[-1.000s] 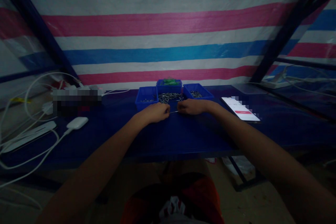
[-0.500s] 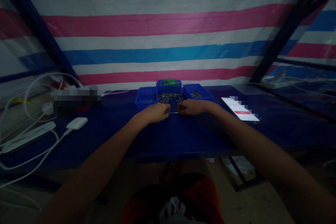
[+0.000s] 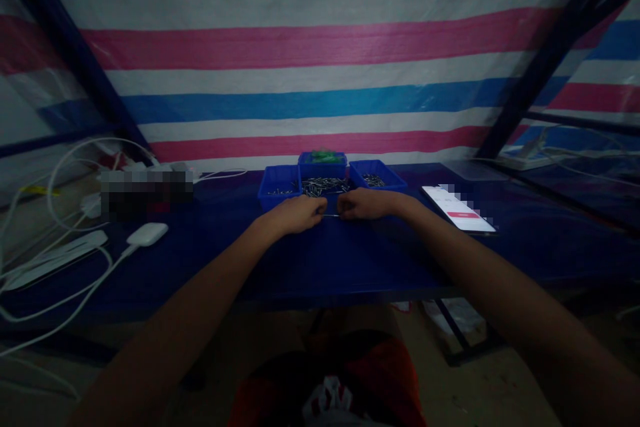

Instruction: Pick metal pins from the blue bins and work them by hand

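Note:
A thin, pale metallic rod (image 3: 331, 215) spans the small gap between my two hands, just above or on the blue table; its exact kind is too small to make out. My left hand (image 3: 301, 213) is closed in a pinch at the rod's left end. At its right end my right hand (image 3: 364, 204) is also closed, fingers curled inward. Right behind the hands lies a heap of small metal pieces (image 3: 325, 185). A left blue bin (image 3: 267, 181) and a right blue bin (image 3: 395, 177) hold more small metal parts. My fingertips are partly hidden.
Behind the heap, a blue bin (image 3: 323, 167) contains green pieces (image 3: 325, 156). A lit phone (image 3: 457, 208) lies on the table (image 3: 320, 267) to the right. A white charger (image 3: 147, 234) and white cables are at left. A striped sheet (image 3: 320, 47) hangs behind.
My left hand has shifted very slightly to the right, toward my right hand. Otherwise the hands, rod and bins look almost the same.

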Available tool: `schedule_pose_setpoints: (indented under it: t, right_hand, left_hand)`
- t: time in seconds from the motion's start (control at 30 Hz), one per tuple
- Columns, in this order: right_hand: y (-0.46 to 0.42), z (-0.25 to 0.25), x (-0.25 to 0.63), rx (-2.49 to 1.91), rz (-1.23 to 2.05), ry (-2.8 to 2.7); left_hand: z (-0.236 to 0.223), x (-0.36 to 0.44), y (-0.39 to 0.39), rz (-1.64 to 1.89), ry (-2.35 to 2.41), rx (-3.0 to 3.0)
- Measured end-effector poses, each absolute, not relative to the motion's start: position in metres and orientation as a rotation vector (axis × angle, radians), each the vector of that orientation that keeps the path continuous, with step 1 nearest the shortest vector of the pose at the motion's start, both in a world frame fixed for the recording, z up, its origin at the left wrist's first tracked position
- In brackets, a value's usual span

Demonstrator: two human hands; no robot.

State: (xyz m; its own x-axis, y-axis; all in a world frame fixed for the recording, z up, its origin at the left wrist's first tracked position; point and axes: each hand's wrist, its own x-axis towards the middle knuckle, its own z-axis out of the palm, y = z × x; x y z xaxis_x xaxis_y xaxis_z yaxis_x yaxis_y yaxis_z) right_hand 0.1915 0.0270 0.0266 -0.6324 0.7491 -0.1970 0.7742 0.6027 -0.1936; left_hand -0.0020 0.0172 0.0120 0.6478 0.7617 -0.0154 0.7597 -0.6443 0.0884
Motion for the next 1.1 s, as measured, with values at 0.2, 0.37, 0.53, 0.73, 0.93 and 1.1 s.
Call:
schedule_pose_setpoints:
  t: [0.2, 0.37, 0.53, 0.73, 0.93, 1.1]
  right_hand:
    - [0.0257, 0.0281, 0.1913, 1.293, -0.411, 2.725]
    - [0.0239, 0.0294, 0.1902, 1.278, -0.422, 2.734]
    - [0.0242, 0.0293, 0.1909, 1.276, -0.429, 2.739]
    - [0.0253, 0.0285, 0.1928, 1.25, -0.409, 2.753]
    - [0.0255, 0.0282, 0.1921, 1.266, -0.387, 2.731]
    - [0.0256, 0.0283, 0.1921, 1.268, -0.385, 2.733]
  left_hand:
    - [0.0112, -0.0039, 0.0185, 0.048, 1.283, 2.767]
    - [0.0122, -0.0039, 0.0172, 0.055, 1.277, 2.765]
    - [0.0157, -0.0032, 0.0139, 0.036, 1.295, 2.742]
    - [0.0147, -0.0041, 0.0154, 0.03, 1.256, 2.742]
    - [0.0128, -0.0049, 0.017, 0.039, 1.263, 2.759]
    - [0.0112, -0.0052, 0.0188, 0.052, 1.265, 2.746]
